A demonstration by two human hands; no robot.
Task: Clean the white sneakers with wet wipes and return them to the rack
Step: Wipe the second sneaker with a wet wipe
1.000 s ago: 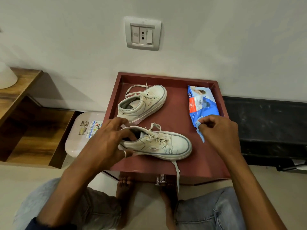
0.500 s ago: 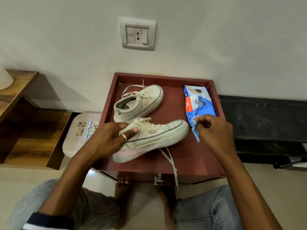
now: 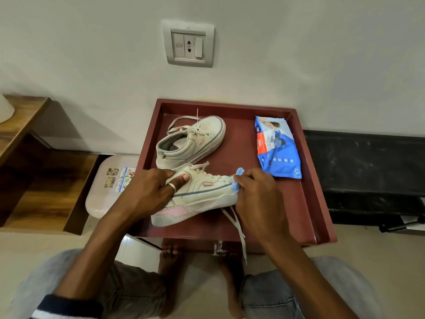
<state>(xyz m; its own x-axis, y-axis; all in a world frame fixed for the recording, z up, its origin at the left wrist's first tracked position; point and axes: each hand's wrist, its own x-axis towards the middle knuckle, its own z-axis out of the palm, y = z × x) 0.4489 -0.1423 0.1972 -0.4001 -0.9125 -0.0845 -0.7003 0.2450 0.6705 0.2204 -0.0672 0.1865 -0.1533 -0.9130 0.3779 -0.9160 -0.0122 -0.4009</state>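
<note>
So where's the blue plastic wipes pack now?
Head view: the blue plastic wipes pack lies in the right rear corner of the dark red tray, just beyond the right hand.

two white sneakers, one wipes pack, one blue wipe, one red tray

The near sneaker looks scuffed and matt, the wipes pack glossy plastic, the shelf grained wood.
</note>
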